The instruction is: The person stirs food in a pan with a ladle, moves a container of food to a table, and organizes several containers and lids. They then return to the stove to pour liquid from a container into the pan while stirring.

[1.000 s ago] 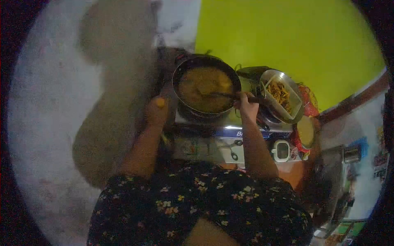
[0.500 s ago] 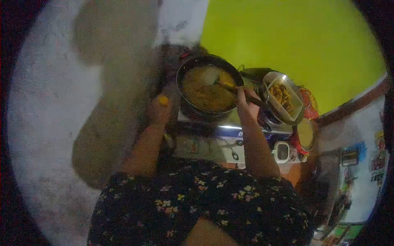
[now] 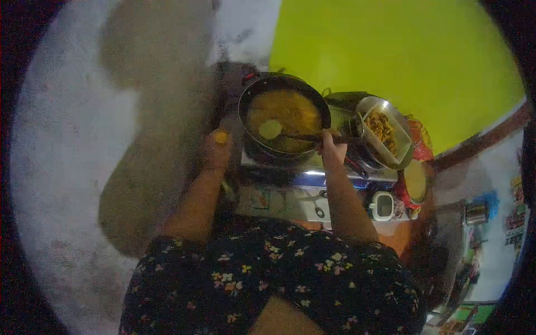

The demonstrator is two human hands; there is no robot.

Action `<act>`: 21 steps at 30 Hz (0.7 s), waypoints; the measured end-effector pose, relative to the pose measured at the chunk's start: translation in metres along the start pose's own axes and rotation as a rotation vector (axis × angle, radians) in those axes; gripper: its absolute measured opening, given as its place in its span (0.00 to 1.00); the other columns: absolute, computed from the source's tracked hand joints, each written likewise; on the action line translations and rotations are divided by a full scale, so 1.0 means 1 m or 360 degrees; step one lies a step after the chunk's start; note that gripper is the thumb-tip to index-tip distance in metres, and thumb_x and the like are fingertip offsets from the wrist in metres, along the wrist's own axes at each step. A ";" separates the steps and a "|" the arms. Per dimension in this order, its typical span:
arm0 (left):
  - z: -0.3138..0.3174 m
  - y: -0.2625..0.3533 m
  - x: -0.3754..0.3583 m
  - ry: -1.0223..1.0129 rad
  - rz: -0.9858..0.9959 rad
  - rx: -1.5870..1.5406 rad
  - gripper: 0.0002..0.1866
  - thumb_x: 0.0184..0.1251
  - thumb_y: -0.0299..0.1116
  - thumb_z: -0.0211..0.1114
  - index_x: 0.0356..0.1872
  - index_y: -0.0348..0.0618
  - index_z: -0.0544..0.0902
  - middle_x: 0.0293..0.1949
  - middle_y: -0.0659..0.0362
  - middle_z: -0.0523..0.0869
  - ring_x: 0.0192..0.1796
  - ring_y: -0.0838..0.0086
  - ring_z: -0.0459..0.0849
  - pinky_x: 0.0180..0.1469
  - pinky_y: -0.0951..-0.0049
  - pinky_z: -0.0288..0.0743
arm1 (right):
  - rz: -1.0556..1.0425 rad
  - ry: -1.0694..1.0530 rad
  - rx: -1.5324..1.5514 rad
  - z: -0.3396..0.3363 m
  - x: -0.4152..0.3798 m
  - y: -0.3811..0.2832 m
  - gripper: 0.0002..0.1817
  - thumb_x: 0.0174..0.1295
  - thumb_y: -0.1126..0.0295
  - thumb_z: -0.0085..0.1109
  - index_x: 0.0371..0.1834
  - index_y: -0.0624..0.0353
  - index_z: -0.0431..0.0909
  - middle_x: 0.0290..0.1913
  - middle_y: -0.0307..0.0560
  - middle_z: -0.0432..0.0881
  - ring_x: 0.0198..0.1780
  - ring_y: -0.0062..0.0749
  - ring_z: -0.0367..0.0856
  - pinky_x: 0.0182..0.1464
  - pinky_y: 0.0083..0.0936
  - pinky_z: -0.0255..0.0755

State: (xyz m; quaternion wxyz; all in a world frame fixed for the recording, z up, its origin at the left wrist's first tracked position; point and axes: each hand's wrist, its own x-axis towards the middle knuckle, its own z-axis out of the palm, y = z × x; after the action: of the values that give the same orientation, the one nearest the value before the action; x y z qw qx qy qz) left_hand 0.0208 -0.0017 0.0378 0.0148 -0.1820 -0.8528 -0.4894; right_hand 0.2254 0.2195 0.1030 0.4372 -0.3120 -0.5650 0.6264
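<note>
Stove carrying dark pan of yellow food. Metal bowl sitting just right of pan. Right hand clamping ladle, scoop lying in pan. Left hand pinching small yellow piece beside pan.

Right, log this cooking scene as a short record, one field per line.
setting: stove by a lime-green wall
left hand: closed on a small yellow thing, beside the pan, not touching it
right hand: grips the ladle handle
ladle: bowl lies in the pan's yellow food
pan: dark, round, on the stove's left burner
metal container: to the right of the pan, holds shredded food
lighting: dim, fine detail unclear
</note>
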 end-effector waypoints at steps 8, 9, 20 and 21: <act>0.013 -0.029 0.009 0.0062 0.0081 0.0115 0.19 0.56 0.44 0.68 0.42 0.42 0.82 0.38 0.47 0.84 0.44 0.54 0.83 0.47 0.58 0.77 | -0.0021 0.0063 -0.0038 -0.023 0.020 0.043 0.08 0.60 0.68 0.59 0.31 0.63 0.79 0.22 0.44 0.78 0.18 0.24 0.74 0.18 0.24 0.64; 0.009 -0.021 0.006 0.0033 0.0009 0.0047 0.19 0.56 0.45 0.68 0.42 0.43 0.82 0.38 0.47 0.84 0.44 0.54 0.83 0.47 0.58 0.77 | -0.0080 0.0044 -0.0076 -0.027 0.024 0.051 0.08 0.60 0.68 0.59 0.31 0.63 0.79 0.22 0.44 0.78 0.18 0.24 0.73 0.18 0.24 0.64; 0.022 -0.040 0.008 0.0232 0.0145 0.0170 0.23 0.56 0.49 0.67 0.43 0.40 0.80 0.39 0.48 0.83 0.41 0.53 0.82 0.45 0.55 0.75 | 0.0045 0.0112 -0.0237 -0.030 0.031 0.050 0.11 0.60 0.65 0.61 0.33 0.64 0.78 0.26 0.45 0.80 0.21 0.25 0.76 0.20 0.24 0.66; 0.017 -0.033 0.006 0.0191 0.0171 0.0130 0.23 0.55 0.49 0.68 0.43 0.40 0.80 0.38 0.48 0.83 0.41 0.53 0.82 0.46 0.55 0.75 | 0.0075 0.0108 -0.0235 -0.030 0.032 0.047 0.11 0.60 0.65 0.61 0.34 0.64 0.78 0.27 0.45 0.80 0.21 0.25 0.76 0.20 0.24 0.67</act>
State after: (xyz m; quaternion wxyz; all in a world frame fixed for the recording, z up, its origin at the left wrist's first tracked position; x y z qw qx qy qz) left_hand 0.0067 -0.0003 0.0027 0.0996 -0.1968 -0.8587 -0.4626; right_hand 0.2296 0.2621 0.0554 0.4170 -0.3777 -0.5870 0.5821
